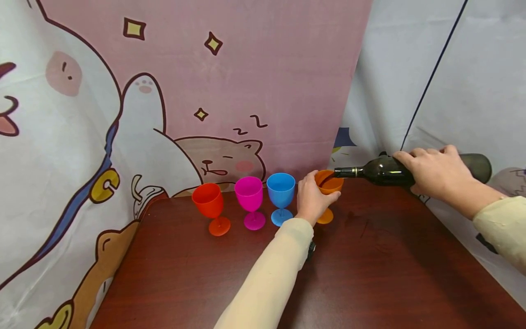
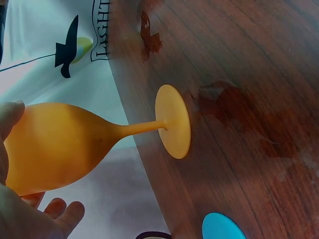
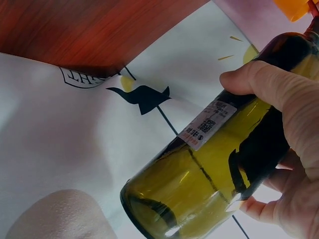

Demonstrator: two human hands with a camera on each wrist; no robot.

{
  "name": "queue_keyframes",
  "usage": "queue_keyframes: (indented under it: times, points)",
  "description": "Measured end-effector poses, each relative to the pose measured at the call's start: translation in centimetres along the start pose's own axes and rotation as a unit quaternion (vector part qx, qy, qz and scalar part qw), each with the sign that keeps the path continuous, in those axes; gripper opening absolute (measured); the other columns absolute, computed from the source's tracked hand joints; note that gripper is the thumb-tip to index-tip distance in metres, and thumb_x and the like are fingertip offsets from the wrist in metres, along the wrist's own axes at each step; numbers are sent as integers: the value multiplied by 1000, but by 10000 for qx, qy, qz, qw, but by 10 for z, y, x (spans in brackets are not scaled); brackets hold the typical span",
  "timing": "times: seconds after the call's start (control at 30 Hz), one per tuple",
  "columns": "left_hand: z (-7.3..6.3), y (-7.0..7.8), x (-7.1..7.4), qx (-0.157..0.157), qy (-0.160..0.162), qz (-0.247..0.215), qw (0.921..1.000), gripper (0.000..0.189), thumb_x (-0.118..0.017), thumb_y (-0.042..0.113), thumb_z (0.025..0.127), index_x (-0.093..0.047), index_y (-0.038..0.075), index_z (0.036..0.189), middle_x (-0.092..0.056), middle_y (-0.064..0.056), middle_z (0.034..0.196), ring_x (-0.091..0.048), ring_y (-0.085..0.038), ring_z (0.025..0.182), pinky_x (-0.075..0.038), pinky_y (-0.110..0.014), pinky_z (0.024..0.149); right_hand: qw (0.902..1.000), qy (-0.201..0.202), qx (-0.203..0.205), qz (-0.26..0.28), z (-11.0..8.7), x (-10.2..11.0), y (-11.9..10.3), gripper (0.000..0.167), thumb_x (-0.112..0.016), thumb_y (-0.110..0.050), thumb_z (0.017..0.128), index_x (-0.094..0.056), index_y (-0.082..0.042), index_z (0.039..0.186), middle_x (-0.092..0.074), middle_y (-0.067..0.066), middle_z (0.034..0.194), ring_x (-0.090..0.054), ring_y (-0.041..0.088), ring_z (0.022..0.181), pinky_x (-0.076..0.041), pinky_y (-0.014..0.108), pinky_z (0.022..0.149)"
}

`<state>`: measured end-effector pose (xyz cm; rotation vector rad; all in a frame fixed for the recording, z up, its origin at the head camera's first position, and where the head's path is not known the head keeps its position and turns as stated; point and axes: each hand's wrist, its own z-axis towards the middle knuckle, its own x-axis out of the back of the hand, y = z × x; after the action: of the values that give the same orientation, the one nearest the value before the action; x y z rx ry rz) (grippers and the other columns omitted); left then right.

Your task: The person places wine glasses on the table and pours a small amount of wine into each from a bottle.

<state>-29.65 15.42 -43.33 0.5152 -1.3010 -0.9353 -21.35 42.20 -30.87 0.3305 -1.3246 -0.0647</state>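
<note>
Left grip [image 1: 313,198]: clasping orange goblet [image 2: 65,147], centre-right | right grip [image 1: 440,171]: clasping bottle [image 1: 384,172], right | dark stream [image 1: 327,179] entering goblet, pour seemingly unfinished | three centre goblets [image 1: 251,203]: fill uncertain

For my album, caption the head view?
Left hand grips an orange goblet; right hand pours dark liquid from a wine bottle.

An orange goblet [image 2: 65,147] in my left grip [image 1: 311,198], green bottle [image 1: 384,172] in my right grip [image 1: 441,173], red-brown wood-grained bench [image 1: 365,269] beneath.
</note>
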Motion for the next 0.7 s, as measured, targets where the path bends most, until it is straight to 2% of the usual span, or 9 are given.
queue_keyframes:
  times: [0.27,0.47,0.6,0.7]
  points:
    - [0,0,0,-13,12,-18,10000,87,-91,45,83,-50,19,155,-64,0,145,-55,-19,133,-56,-35,110,9999,-103,-58,89,0,2,-2,91,-100,-19,62,-55,-9,141,-70,27,121,-70,49,103,-45,64,76]
    - [1,-1,0,-57,38,6,10000,86,-91,45,83,-51,18,155,-65,0,144,-56,-19,132,-56,-35,110,9988,-321,-195,305,0,1,-4,97,-99,-21,61,-53,-6,146,-69,28,120,-69,51,104,-45,65,76]
    - [1,0,0,-49,44,43,10000,87,-91,46,84,-50,18,155,-64,-1,145,-56,-20,134,-55,-36,111,9963,-435,-372,648,-1,-5,-8,95,-96,-23,64,-52,-5,146,-70,29,117,-71,49,99,-46,63,74]
    - [0,0,0,-20,22,41,10000,87,-91,45,84,-50,18,156,-64,-1,147,-56,-20,135,-55,-37,112,9909,-441,-567,1136,-3,-15,-13,91,-93,-27,63,-53,-6,143,-73,26,112,-71,45,91,-49,61,69]
